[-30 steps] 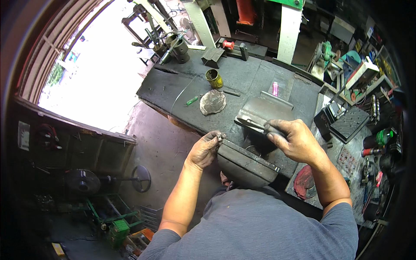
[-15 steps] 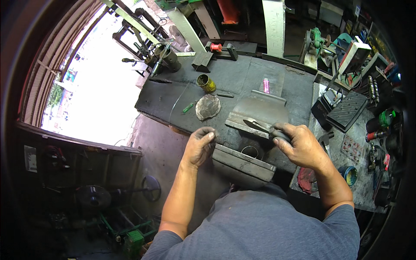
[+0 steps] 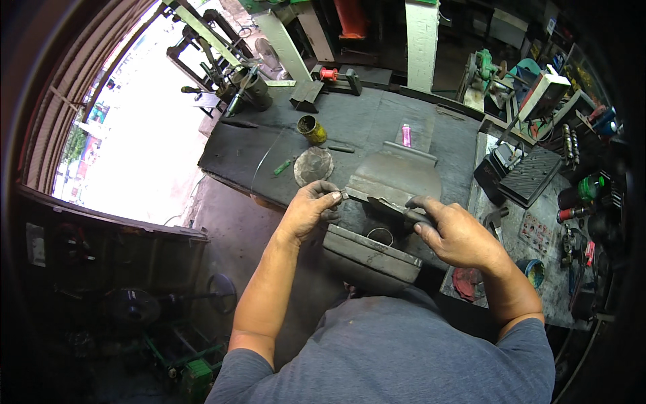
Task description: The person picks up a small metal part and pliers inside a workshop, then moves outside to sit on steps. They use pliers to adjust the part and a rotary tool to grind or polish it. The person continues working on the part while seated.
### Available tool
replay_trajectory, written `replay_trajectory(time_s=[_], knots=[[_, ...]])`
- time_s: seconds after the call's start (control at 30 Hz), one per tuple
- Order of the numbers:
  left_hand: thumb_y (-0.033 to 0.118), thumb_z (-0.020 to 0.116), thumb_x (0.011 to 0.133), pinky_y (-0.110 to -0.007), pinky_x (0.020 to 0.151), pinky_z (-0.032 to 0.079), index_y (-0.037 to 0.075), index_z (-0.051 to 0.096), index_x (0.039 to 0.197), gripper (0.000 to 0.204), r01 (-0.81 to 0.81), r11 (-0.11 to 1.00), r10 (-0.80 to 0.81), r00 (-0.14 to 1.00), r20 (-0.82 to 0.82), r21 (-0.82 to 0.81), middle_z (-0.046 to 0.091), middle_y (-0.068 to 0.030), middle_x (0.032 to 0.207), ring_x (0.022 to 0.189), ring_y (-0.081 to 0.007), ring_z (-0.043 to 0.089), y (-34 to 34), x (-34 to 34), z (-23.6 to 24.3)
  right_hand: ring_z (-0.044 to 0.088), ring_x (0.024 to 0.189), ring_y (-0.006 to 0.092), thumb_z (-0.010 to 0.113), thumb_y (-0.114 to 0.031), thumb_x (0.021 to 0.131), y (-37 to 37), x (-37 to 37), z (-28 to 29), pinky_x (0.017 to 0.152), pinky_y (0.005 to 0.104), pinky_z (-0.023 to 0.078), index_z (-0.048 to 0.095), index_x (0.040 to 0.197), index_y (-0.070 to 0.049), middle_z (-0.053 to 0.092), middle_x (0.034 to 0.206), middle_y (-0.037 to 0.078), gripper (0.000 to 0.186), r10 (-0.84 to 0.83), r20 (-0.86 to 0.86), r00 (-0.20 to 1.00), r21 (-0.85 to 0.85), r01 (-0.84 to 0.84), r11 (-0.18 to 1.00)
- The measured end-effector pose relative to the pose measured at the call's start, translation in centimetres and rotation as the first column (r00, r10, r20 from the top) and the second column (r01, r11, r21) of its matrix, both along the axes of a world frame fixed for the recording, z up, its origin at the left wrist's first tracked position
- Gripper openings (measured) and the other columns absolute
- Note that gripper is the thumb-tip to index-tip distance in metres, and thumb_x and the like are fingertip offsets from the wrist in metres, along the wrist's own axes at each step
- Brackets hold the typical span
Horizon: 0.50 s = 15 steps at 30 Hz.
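Note:
A bench vise (image 3: pixel 397 176) with wide grey jaws fills the space in front of me. Its near jaw (image 3: pixel 371 254) stands apart from the far one, and a thin round ring (image 3: pixel 381 236) shows in the gap. My right hand (image 3: pixel 459 234) is closed round the dark handle of a pointed blade (image 3: pixel 388 205), held over the gap with its tip toward the left. My left hand (image 3: pixel 311 210) pinches a small grey metal piece (image 3: pixel 344 194) between thumb and fingers, just left of the far jaw. What the piece is cannot be made out.
On the dark bench (image 3: pixel 235 149) are a yellow can (image 3: pixel 311 130), a round greyish lump (image 3: pixel 313 166), a green stick (image 3: pixel 282 167) and a pink tube (image 3: pixel 406 135). The right-hand side table holds a ribbed black tray (image 3: pixel 533 176), a blue tin (image 3: pixel 533 272) and a red rag (image 3: pixel 465 283).
My left hand has moved slightly up and right; the small piece in its fingers now shows. My right hand has shifted left and down with the blade. The view has shifted a little.

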<state>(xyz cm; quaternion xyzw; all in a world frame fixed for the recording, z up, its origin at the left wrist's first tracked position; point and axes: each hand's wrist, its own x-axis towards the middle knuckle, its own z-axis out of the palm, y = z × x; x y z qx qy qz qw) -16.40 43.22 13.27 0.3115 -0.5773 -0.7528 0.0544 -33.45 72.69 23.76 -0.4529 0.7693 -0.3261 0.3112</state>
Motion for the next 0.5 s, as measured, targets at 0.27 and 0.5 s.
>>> replay_trajectory(time_s=[0.27, 0.5], knots=[[0.021, 0.083, 0.098, -0.026, 0.079, 0.051, 0.001, 0.075, 0.115, 0.027, -0.020, 0.930, 0.020, 1.000, -0.005, -0.367, 0.073, -0.0004, 0.099, 0.087, -0.0092, 0.063, 2.1, 4.0, 2.0, 0.077, 0.095, 0.0470, 0.068, -0.011, 0.101, 1.3, 0.2, -0.7, 0.087, 0.0489, 0.059, 0.062, 0.141, 0.003, 0.076, 0.100, 0.032, 0.043, -0.088, -0.001, 0.996, -0.129, 0.088, 0.988], [0.038, 0.081, 0.101, -0.028, 0.076, 0.046, -0.001, 0.076, 0.115, 0.042, -0.260, 0.965, 0.260, 0.966, 0.012, -0.030, 0.073, -0.0017, 0.096, 0.082, -0.0104, 0.059, 4.9, 8.0, -1.1, 0.078, 0.103, 0.0446, 0.068, -0.010, 0.100, 0.4, 1.7, -1.7, 0.093, 0.0467, 0.059, 0.061, 0.141, 0.006, 0.078, 0.107, 0.030, 0.044, 0.031, 0.088, 0.996, -0.116, -0.021, 0.993]])
